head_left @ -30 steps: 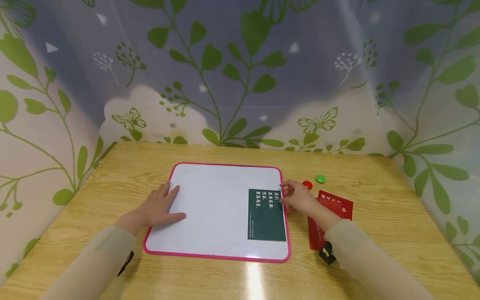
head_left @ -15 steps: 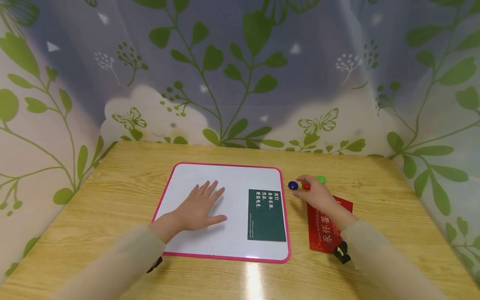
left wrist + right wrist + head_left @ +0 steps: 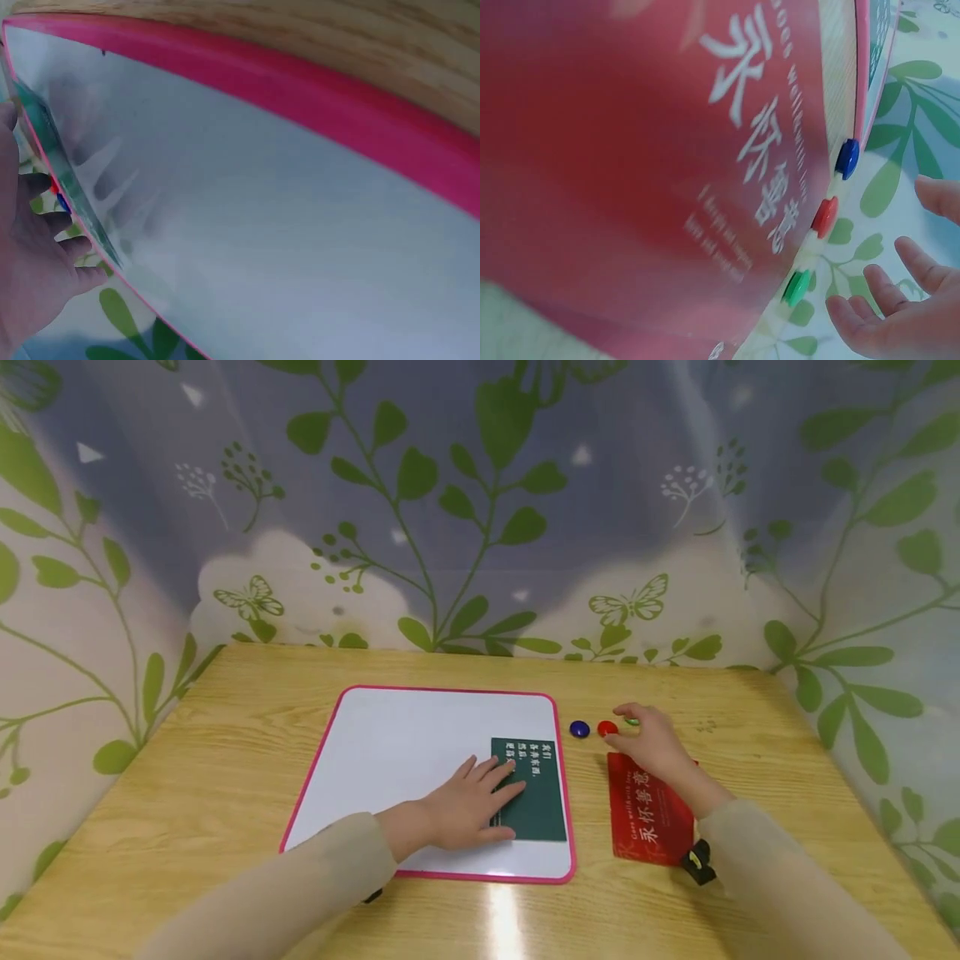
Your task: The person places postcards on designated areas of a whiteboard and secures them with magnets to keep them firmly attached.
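Observation:
My left hand (image 3: 467, 807), fingers spread straight, is over the left part of a dark green card (image 3: 538, 806) with white writing. The left wrist view suggests a gap between that hand and the surface below. The card lies at the right side of a pink-edged whiteboard (image 3: 397, 735). To the right, my right hand (image 3: 654, 745) hovers with loosely bent fingers near a green round magnet (image 3: 797, 287), which it partly hides in the head view. It holds nothing. A red magnet (image 3: 607, 727) and a blue magnet (image 3: 580, 729) lie just left of its fingers.
Below the right hand a red card (image 3: 648, 814) with white writing lies on the wooden table (image 3: 187, 760). Leaf-patterned cloth (image 3: 450, 568) hangs behind the table. Black straps (image 3: 699, 862) show at the wrists.
The left hand has moved right across the whiteboard, from its left edge to over the green card. The right hand has moved from the board's right edge toward the green magnet, uncovering the blue one.

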### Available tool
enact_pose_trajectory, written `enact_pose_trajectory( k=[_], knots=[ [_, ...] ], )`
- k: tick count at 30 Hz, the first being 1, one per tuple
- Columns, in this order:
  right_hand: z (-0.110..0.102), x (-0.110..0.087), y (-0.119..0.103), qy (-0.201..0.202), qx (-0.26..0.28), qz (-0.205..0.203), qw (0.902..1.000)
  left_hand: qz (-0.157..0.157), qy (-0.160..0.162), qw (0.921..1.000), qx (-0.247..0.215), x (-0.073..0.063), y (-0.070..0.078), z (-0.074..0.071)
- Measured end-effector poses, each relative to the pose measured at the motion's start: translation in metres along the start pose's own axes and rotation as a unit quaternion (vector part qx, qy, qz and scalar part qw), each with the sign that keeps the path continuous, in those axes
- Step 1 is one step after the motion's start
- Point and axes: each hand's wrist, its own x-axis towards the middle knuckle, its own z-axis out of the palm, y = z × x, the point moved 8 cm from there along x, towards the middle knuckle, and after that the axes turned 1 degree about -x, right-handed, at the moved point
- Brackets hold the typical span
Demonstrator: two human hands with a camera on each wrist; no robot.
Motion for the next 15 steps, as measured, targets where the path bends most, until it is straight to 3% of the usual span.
enact_pose_trajectory(
  k=[5, 15],
  knots=[
    [-0.005, 0.001, 0.005, 0.018, -0.012, -0.008, 0.9997, 0.004, -0.022, 0.9997, 0.006, 0.002, 0.001, 0.009],
    [-0.017, 0.009, 0.028, 0.033, -0.056, 0.018, 0.9977, 0.009, -0.020, 0.9997, 0.005, 0.004, 0.000, 0.013]
  ],
)
